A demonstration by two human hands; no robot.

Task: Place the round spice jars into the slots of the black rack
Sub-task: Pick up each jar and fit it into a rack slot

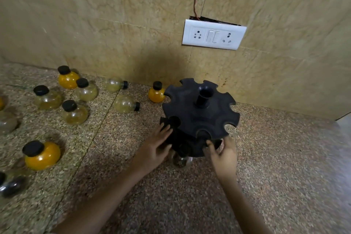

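The black rack stands on the counter near the wall, with two notched tiers and a central post; the slots of its top tier are empty. A jar with dark contents hangs in a front slot of the lower tier. My left hand grips the left edge of the lower tier. My right hand holds a small jar against the right front of that tier; my fingers mostly hide it. Several round black-capped jars lie to the left, among them a yellow one and a pale one.
The speckled stone counter meets a beige tiled wall close behind the rack. A white socket plate sits on the wall above. Two pale jars lie on their sides; a small yellow jar stands beside the rack.
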